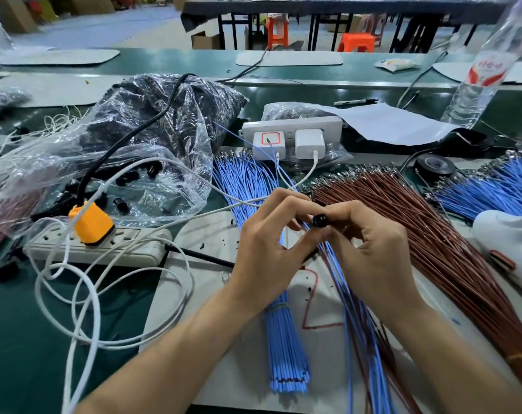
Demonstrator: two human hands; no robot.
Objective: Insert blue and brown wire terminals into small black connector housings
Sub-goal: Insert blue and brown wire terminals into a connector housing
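The scene is lit brightly and evenly from overhead. Small white reflections are seen on the far part of the green surface (307, 95), and strong glare is thrown off the crumpled plastic bag (140, 138) at the left. Only soft, faint shadows are cast beneath the white cables (83, 294). Straight edges are bowed by the wide-angle lens, and the bottle (481, 76) at the far right is stretched and tilted. The centre is rendered sharply, while the far room is softened and the nearest blue wires (286, 354) are slightly smeared.

Single head-worn view, facing forward and down, close over the fingers (288, 204) at centre, green bench (170, 61) stretching beyond them.
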